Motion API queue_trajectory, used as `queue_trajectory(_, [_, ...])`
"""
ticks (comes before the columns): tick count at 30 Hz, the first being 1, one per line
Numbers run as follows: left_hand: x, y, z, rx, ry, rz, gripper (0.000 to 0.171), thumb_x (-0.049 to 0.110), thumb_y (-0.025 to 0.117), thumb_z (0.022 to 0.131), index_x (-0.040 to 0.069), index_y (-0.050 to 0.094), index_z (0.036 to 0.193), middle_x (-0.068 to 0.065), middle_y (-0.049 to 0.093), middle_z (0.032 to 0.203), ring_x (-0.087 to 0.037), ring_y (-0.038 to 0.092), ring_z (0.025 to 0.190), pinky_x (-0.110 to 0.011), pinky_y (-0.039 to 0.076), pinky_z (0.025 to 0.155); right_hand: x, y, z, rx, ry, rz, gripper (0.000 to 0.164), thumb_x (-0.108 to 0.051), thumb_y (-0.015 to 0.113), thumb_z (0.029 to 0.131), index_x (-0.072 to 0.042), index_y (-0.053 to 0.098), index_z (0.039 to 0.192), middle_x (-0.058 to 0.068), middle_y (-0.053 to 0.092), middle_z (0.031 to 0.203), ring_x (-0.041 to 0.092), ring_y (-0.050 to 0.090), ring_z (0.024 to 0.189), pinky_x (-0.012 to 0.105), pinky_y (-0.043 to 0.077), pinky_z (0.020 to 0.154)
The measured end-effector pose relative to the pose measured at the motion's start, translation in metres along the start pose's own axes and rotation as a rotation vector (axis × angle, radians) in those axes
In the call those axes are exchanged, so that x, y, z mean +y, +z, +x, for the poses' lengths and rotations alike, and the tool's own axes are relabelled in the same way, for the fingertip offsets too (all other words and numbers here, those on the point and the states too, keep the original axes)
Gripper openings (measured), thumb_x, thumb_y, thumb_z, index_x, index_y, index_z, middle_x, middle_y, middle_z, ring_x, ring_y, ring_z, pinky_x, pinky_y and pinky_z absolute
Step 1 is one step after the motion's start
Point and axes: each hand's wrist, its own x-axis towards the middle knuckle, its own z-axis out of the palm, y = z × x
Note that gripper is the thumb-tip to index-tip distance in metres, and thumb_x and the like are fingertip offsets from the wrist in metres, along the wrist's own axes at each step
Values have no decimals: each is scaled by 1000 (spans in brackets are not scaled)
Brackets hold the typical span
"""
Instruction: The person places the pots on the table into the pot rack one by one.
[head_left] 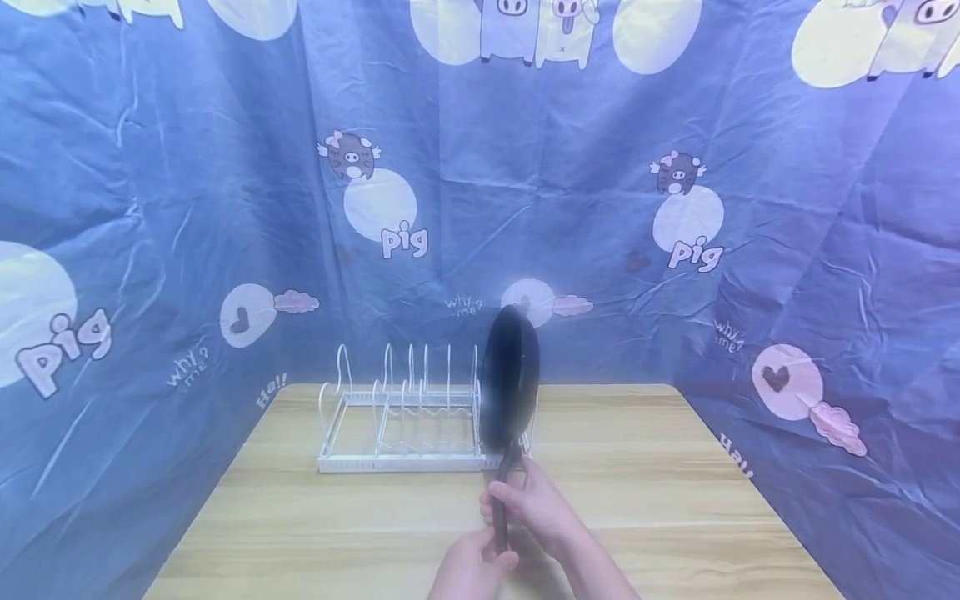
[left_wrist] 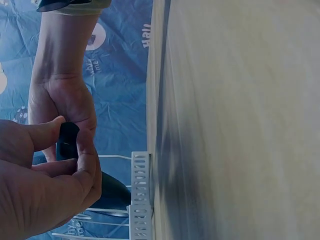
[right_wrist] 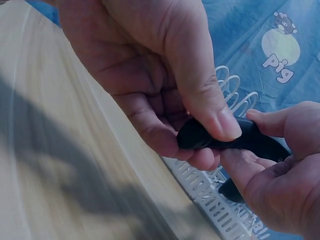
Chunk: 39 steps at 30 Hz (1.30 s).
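A black frying pan (head_left: 510,379) stands on edge, its handle pointing toward me, at the right end of a white wire rack (head_left: 401,464). My right hand (head_left: 536,504) grips the handle (right_wrist: 260,142), nearer the pan in the head view. My left hand (head_left: 468,567) pinches the handle lower down, close to its end, with the thumb on one side and fingers on the other. The pan hides part of the rack's right end. Whether its rim touches the rack cannot be told from these views.
The rack's upright wire dividers (head_left: 387,367) rise in two rows to the left of the pan. Beneath is a light wood table (head_left: 675,500). A blue cloth (head_left: 480,225) with cartoon pigs hangs behind the table and along both sides.
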Motion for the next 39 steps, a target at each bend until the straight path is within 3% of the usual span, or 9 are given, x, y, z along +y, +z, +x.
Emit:
queue_trajectory(9, [-4, -2, 13, 26, 52, 77, 41, 25, 72, 90, 6, 67, 126, -17, 76, 108, -42, 71, 101, -66, 55, 84, 5, -4, 4, 5, 20, 43, 57, -16, 65, 96, 0, 31, 139, 8, 73, 88, 20, 74, 83, 41, 62, 85])
queue_trajectory(14, [-4, -4, 14, 2, 52, 94, 41, 23, 72, 89, 3, 67, 124, -17, 77, 107, -42, 71, 101, -66, 55, 84, 9, -5, 5, -9, 31, 54, 62, -13, 63, 97, -1, 27, 145, 8, 72, 90, 20, 73, 85, 42, 62, 87])
queue_trajectory(22, [-2, -16, 15, -30, 42, 239, 41, 34, 74, 87, 10, 71, 120, -7, 78, 105, -31, 73, 99, -60, 56, 87, 13, -4, 5, -6, 57, 56, 74, -19, 63, 98, -3, 16, 153, 13, 71, 98, 23, 73, 90, 45, 61, 90])
queue_trajectory(26, [-2, -23, 19, -58, 70, 329, 27, 37, 70, 89, 16, 74, 105, 5, 76, 87, -14, 70, 77, -42, 58, 72, 15, -4, 5, 25, 75, 49, 74, -26, 57, 102, -6, 12, 158, 19, 72, 110, 28, 73, 98, 47, 59, 94])
queue_trajectory(30, [-3, -26, 23, -72, 82, 358, 17, 35, 65, 93, 20, 71, 90, 12, 67, 69, -6, 57, 56, -27, 47, 55, 17, -4, 6, 65, 77, 33, 82, -31, 58, 101, -5, 8, 160, 26, 68, 122, 32, 71, 110, 48, 57, 99])
queue_trajectory(34, [-3, -25, 28, -18, 47, 432, 17, 34, 70, 90, 18, 68, 88, 12, 63, 65, -8, 55, 55, -29, 47, 56, 20, -2, 8, 86, 69, -10, 80, -28, 63, 98, -1, 16, 158, 28, 65, 127, 34, 70, 112, 49, 55, 101])
queue_trajectory(39, [-10, -22, 38, 21, 12, 548, 21, 32, 73, 87, 15, 64, 92, 10, 60, 65, -14, 58, 62, -41, 56, 65, 29, 3, 15, 126, 69, -64, 64, -22, 63, 97, 7, 34, 147, 29, 63, 126, 25, 70, 102, 46, 58, 95])
